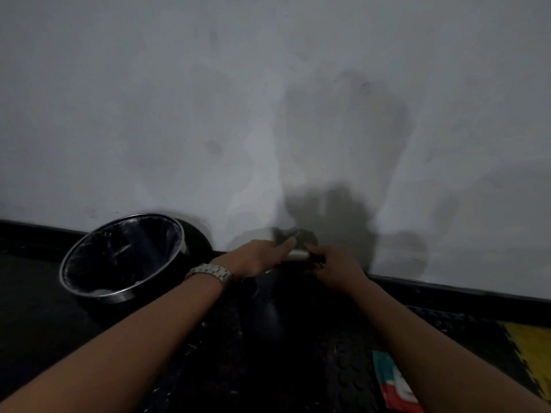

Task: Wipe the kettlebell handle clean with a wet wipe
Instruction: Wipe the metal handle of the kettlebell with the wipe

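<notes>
The black kettlebell [275, 296] stands on the dark floor against the wall, hard to make out in the dim light. A white wet wipe [298, 254] is wrapped over its handle between my two hands. My left hand [262, 255], with a metal watch on its wrist, holds the wipe against the handle from the left, its fingers reaching over it. My right hand [332, 266] grips the handle just to the right of the wipe, fingers curled round it. Most of the handle is hidden by both hands.
A round black bin [122, 257] with a clear liner stands at the left, close to my left forearm. A colourful wipe pack [393, 383] lies on the black rubber mat at the bottom right, beside a yellow mat tile [530, 347]. The grey wall is right behind the kettlebell.
</notes>
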